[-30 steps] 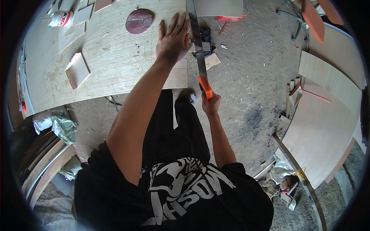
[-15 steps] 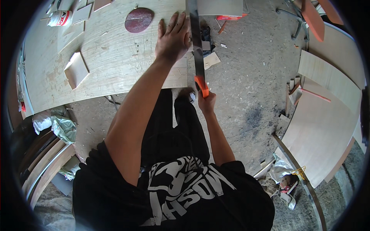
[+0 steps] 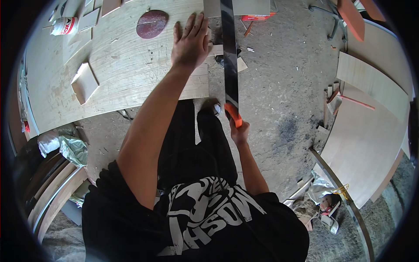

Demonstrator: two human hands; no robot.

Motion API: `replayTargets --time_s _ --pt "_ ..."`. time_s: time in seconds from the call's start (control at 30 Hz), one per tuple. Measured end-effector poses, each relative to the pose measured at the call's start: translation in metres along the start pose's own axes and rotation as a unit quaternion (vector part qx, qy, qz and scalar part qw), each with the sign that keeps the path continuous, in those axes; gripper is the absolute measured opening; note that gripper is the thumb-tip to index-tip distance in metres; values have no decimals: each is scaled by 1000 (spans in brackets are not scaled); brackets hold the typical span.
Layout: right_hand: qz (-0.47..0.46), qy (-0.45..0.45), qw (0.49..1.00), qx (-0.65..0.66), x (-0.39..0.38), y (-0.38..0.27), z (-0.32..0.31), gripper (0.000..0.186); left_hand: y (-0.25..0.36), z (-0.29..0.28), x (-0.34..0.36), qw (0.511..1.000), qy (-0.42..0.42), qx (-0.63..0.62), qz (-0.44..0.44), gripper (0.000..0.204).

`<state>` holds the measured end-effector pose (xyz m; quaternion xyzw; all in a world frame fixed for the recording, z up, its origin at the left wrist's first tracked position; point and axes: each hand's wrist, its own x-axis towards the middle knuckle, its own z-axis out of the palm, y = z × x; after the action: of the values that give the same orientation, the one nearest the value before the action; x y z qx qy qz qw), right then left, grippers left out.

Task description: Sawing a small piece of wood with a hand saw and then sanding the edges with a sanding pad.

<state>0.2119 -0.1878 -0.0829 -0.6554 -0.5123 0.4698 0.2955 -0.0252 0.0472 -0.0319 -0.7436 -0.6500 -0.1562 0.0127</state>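
Note:
My right hand is closed round the orange handle of a hand saw. Its long dark blade points away from me, just right of the wooden worktop's edge. Flat on the worktop, by that edge, rests my left hand with fingers stretched out. A small pale strip of wood shows between this hand and the blade; whether the teeth touch it I cannot tell. Left of my left hand lies a dark red oval disc.
An open shallow wooden piece and a white tub sit on the worktop's left. Large boards lean at the right, near a long metal bar. Wood scraps litter the concrete floor. Bags lie lower left.
The saw and my right hand have come back toward me and slightly right, so the blade stands farther from the worktop's edge. My left hand stays flat on the worktop.

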Motion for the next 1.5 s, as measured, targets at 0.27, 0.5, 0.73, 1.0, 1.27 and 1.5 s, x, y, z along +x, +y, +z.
replayTargets --time_s 0.27,0.5,0.73,1.0,1.27,1.5 --pt "-54 16 997 57 62 -26 23 17 2 -1 1 1000 -4 4 -2 49" --pt "-55 11 997 54 72 -38 25 16 2 -3 1 1000 -9 0 -5 48" --pt "-71 27 996 46 68 -38 26 15 5 -8 2 1000 -13 1 -6 50" --pt "-65 35 996 44 62 -35 34 18 5 -8 3 1000 -2 -6 -5 48" --pt "-71 45 996 23 62 -31 37 16 3 -3 1 1000 -6 9 10 45" --pt "-44 34 995 -84 29 31 36 13 11 -5 0 1000 -15 -15 2 49"
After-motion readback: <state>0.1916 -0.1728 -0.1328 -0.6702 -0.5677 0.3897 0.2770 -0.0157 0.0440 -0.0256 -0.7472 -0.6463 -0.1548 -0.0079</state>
